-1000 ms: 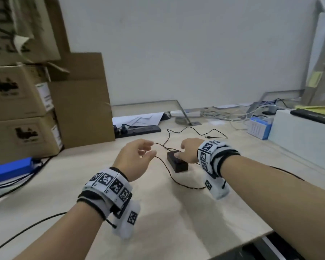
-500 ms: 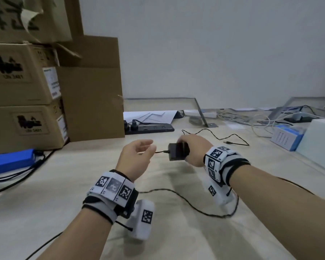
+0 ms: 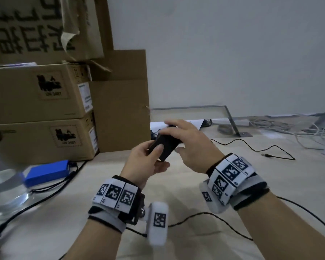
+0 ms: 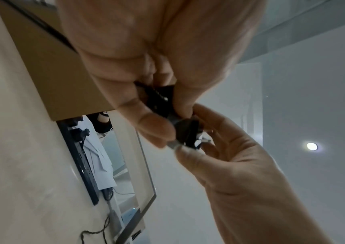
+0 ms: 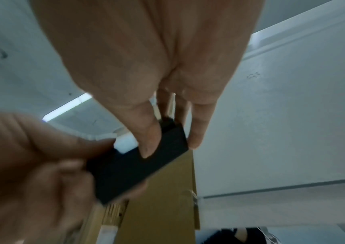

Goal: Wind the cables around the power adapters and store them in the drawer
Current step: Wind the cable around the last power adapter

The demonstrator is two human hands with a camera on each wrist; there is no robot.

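A black power adapter (image 3: 166,147) is held in the air above the table (image 3: 233,184), between both hands. My left hand (image 3: 156,156) grips its near end, thumb on the top face. My right hand (image 3: 174,137) pinches the far end from above between thumb and fingers. The right wrist view shows the adapter (image 5: 138,166) under my right thumb. In the left wrist view my left fingers curl round the adapter (image 4: 161,100). Its thin black cable (image 3: 250,147) lies loose on the table, plug tip (image 3: 266,155) at the right, and another stretch of it passes under my wrists.
Stacked cardboard boxes (image 3: 45,109) fill the left. A blue pack (image 3: 47,172) with black leads lies before them, beside a clear plastic object (image 3: 4,194). A metal bracket (image 3: 231,119) and white cables (image 3: 270,124) sit at the back right.
My right hand lifted the adapter off the table and raised it. My left hand let go of the cable and took hold of the adapter's near end.
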